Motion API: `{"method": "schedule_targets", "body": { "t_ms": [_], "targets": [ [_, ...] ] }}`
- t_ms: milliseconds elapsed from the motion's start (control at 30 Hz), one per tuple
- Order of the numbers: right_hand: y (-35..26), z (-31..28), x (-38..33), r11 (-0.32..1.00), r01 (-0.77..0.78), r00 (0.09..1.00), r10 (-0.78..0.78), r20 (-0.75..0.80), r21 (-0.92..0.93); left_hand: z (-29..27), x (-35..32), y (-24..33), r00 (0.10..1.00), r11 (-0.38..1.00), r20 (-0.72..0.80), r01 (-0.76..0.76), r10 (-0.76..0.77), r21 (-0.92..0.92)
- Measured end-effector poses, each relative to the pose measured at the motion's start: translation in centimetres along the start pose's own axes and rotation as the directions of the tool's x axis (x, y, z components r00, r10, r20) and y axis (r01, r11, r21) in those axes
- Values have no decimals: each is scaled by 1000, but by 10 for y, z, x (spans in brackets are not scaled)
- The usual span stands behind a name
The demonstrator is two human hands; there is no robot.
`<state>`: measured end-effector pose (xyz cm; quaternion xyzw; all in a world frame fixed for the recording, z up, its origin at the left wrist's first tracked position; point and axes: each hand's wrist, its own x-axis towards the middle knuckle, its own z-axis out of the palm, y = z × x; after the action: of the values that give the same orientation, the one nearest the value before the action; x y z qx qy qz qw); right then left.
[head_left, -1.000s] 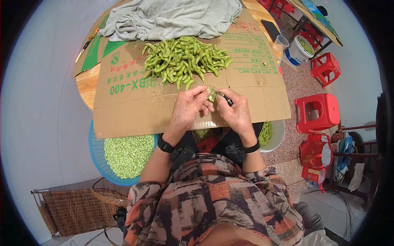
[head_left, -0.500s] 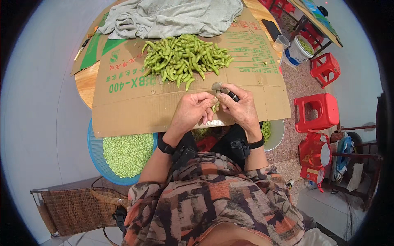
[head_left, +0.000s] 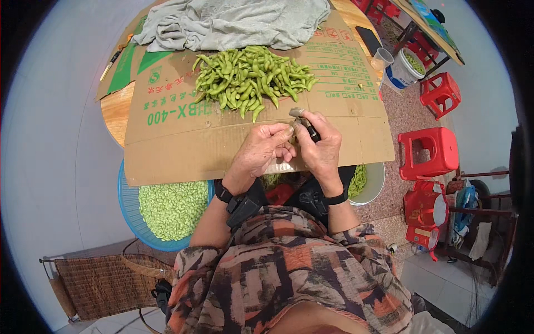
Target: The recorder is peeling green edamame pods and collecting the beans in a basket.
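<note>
Over the near edge of the flattened cardboard (head_left: 194, 161), my two hands meet with fingertips almost touching. My left hand (head_left: 266, 149) is closed in a pinch, thumb against forefinger; whatever lies between them is too small or hidden to make out. In my right hand (head_left: 320, 146) is a small black tool (head_left: 310, 132), gripped in the curled fingers, its kind unclear. Something greyish covers the tip of the right forefinger. A heap of green soybean pods (head_left: 250, 80) lies on the cardboard beyond my hands. Shelled green beans (head_left: 172, 209) fill much of a blue basket (head_left: 127, 209) at lower left.
A pale bowl (head_left: 377, 186) holding green pods stands right of my lap. A grey cloth (head_left: 233, 25) lies behind the heap. At right are a clear cup (head_left: 381, 57), a white bucket (head_left: 401, 72) and red stools (head_left: 431, 151). An orange-handled tool (head_left: 115, 57) rests far left.
The green pod that showed between my fingertips is no longer visible. My right hand has tilted more upright, its forefinger raised slightly, and the right forearm has shifted a little left.
</note>
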<state>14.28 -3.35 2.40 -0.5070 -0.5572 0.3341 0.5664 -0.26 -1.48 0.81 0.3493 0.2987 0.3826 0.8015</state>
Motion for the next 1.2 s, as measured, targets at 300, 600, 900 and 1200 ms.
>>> {"method": "schedule_targets", "body": {
  "t_ms": [300,600,900,1200],
  "targets": [
    [2,11,-4,863,381,911,-412,-28,-332,5,5,-33,955,951,-67,-294,288,-99],
    [1,11,9,873,355,914,-400,-74,-334,25,15,-28,955,906,-208,-270,211,-326],
    [4,-9,19,809,-351,935,328,133,472,12,15,-19,994,933,-62,-104,88,-345],
    [1,-7,13,873,-367,929,363,77,322,8,9,-17,985,989,-100,-144,141,-25]
  ]
}}
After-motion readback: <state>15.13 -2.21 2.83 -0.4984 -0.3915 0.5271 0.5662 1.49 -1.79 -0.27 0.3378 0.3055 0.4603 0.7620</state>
